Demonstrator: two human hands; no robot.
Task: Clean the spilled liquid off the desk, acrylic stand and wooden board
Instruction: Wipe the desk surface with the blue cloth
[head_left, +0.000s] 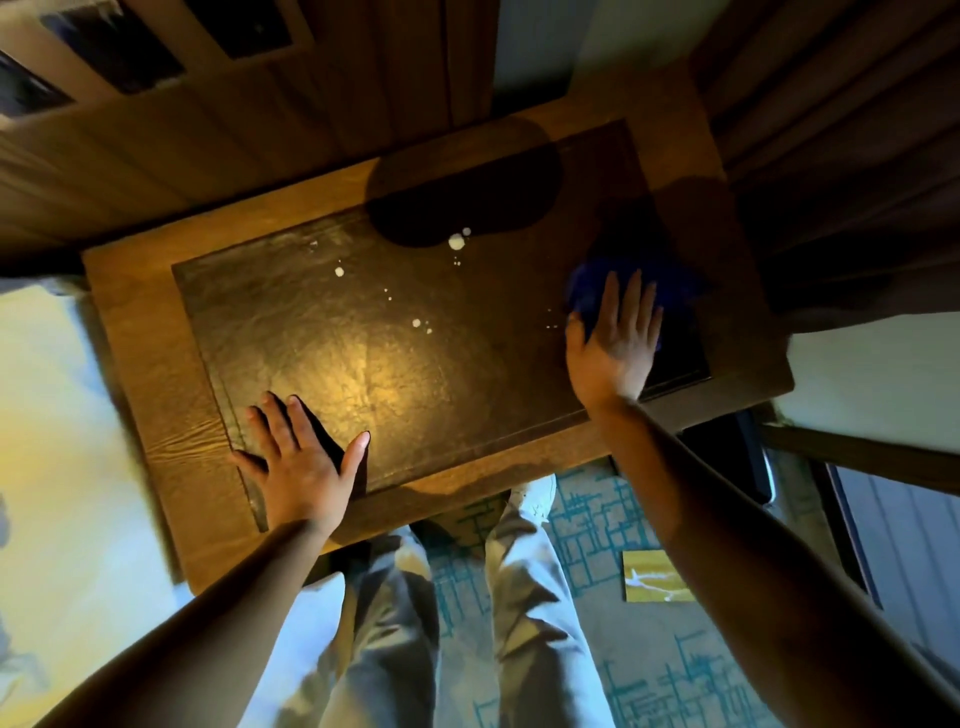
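Desk (171, 332): wooden frame around a dark inset top; we stand at its near edge.
Spill (456, 241): white drops scattered across the middle and far part of the inset top. The largest blob sits at the edge of a dark shadow. We count roughly ten separate drops; the smallest specks are too fine to tally.
Cloth (592, 291): one blue cloth, bunched on the right side of the inset, well apart from the main drops.
Right hand (615, 345): flat on the cloth, fingers spread wide, palm pressing down, not clenched.
Left hand (298, 460): flat and empty on the near left corner, fingers splayed, bracing us.
Wooden board (657, 577): one small yellowish piece on the carpet by our right leg, streaked white; we judge it to be the board.
Acrylic stand: we cannot see it.
Step in hand: wiping the desk top, we judge.
How to do it well: sweep the cloth leftward through the nearest specks first, keep the palm flat, gather drops inward, lift away rather than smear. Turn to a dry face for the big blob.
Count: two hands, one cloth, one desk, one board.
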